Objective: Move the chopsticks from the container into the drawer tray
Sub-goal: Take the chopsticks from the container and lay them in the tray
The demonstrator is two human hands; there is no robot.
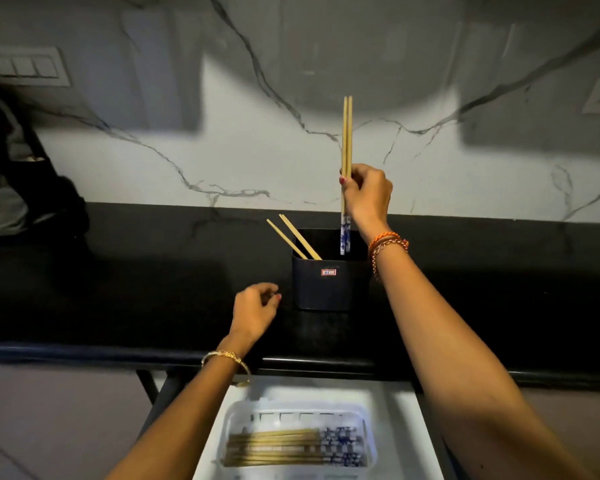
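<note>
A dark square container [326,285] stands on the black counter. My right hand [366,194] is shut on a pair of chopsticks [346,133], held upright, their blue-and-white patterned ends level with the container's rim. Two more bamboo chopsticks [293,237] lean to the left out of the container. My left hand [255,311] hovers over the counter just left of the container, fingers loosely curled and holding nothing. Below, a white tray [369,445] in the open drawer holds several chopsticks [291,446] lying side by side, patterned ends to the right.
The black counter [118,289] runs across the view against a white marbled wall. A dark bag or appliance [18,174] sits at the far left of the counter. The open drawer [406,427] juts out below the counter's front edge.
</note>
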